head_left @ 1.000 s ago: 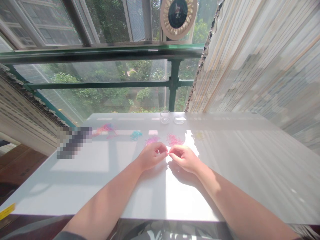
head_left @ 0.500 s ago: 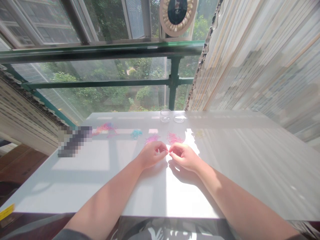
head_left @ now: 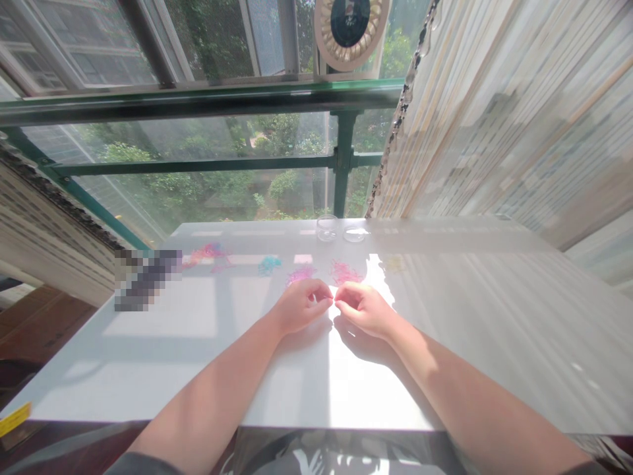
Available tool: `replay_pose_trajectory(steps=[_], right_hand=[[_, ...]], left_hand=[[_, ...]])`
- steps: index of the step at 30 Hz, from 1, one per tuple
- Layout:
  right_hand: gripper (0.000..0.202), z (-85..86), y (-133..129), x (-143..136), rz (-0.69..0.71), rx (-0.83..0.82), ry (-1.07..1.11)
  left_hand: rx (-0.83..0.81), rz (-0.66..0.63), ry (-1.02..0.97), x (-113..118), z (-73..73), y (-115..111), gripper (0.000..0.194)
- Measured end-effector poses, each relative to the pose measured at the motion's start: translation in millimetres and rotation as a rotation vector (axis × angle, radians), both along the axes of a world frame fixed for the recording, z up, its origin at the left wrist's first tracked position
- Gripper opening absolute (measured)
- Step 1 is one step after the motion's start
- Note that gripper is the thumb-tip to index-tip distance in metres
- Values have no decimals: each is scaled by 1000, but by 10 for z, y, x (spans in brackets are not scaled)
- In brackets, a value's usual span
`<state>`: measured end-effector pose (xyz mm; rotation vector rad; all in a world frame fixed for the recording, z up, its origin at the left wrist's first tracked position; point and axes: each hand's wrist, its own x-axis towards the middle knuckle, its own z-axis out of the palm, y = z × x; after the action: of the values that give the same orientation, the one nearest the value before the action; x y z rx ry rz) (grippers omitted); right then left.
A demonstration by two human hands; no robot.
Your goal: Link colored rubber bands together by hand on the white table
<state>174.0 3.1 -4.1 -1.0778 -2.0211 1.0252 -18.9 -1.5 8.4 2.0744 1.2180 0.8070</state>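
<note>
Over a white tabletop (head_left: 188, 376), our left hand (head_left: 299, 309) and right hand (head_left: 368, 311) pinch narrowly, nearly meeting; we cannot tell what they hold. Beyond our fingers lie thin purple-pink strands (head_left: 300, 273) and red-pink strands (head_left: 345, 272), with teal strands (head_left: 270, 265) leftward, pale yellow strands (head_left: 395, 264) rightward. Four heaps look single-coloured; a multicoloured strand heap (head_left: 208, 254), far left, looks unsorted.

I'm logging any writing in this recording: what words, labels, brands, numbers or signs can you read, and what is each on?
No text is readable.
Yellow tag, near table corner: any print too blurred.
Brown box: dark marks, too blurred.
Round fan-like device: small centre mark, too small.
Dark clothing: white shapes, no legible word.
</note>
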Motion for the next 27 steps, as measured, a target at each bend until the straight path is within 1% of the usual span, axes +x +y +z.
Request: replay_pose_trajectory(steps=[8,16,27], right_hand=[[7,18,3,-8,-2,16,-3],[8,-3,6,-3,10,38,16],[8,16,-5,4,-2,15,11]], left_hand=[[8,-6,5,1,-3,2,10],[16,-26,5,-7,-14,10,10],[-1,-12,11,-4,-12,4,11]])
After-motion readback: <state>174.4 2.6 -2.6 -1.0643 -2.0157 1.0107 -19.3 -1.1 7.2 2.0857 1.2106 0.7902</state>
